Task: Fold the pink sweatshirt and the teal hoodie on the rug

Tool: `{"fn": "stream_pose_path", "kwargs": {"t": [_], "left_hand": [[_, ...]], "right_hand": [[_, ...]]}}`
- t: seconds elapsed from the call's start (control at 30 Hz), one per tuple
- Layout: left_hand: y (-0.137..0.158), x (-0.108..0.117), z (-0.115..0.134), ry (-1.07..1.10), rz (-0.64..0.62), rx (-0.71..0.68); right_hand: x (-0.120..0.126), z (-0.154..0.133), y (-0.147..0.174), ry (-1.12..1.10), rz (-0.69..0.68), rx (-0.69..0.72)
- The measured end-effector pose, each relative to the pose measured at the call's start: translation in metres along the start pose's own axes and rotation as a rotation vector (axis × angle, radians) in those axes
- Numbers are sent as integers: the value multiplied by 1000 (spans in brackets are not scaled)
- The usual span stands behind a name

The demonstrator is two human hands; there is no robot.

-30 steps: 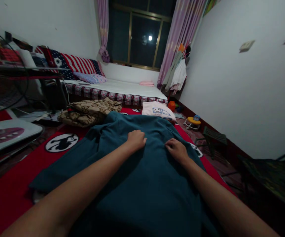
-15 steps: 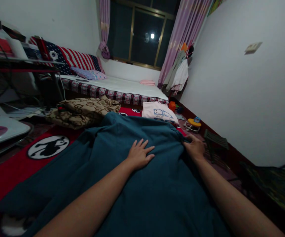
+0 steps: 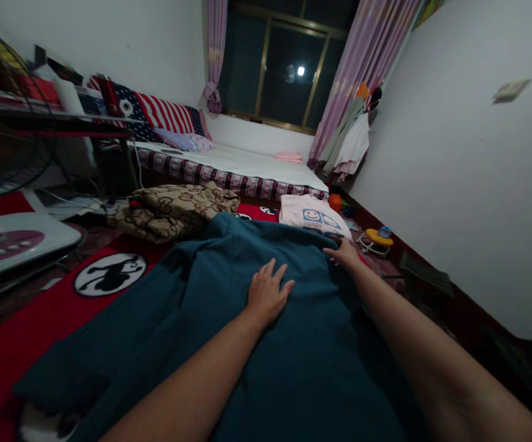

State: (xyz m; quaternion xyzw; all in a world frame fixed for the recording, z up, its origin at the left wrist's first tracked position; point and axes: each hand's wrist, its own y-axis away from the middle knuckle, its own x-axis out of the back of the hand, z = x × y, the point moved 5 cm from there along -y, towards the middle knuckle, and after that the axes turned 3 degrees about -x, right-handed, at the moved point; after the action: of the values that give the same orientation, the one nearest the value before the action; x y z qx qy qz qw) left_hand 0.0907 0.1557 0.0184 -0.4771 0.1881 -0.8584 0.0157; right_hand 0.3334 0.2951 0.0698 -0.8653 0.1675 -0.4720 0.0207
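Rug (image 3: 12, 344) red w/ round black-white print, far L. Brown blanket (image 3: 174, 209) bunched behind it. Teal cloth (image 3: 201, 313) spread over rug in front of me. My L hand (image 3: 266, 294) flat on cloth mid, fingers spread, gripping nothing. My R hand (image 3: 344, 255) at cloth's far R edge; grip unclear, can't tell. Pink shirt (image 3: 312, 215) just beyond.
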Motion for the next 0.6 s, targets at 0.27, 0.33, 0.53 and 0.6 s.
{"fn": "stream_pose_path", "kwargs": {"t": [0.27,0.33,0.53,0.6], "left_hand": [[-9,19,-37,96,310,303],[-10,18,-40,125,318,308],[-12,26,-48,262,427,281],[-10,29,-50,279,479,256]], "right_hand": [[-25,-10,15,76,32,77],[-34,-31,39,118,46,204],[-82,-88,147,405,-170,607],[-92,-88,167,455,-229,592]]}}
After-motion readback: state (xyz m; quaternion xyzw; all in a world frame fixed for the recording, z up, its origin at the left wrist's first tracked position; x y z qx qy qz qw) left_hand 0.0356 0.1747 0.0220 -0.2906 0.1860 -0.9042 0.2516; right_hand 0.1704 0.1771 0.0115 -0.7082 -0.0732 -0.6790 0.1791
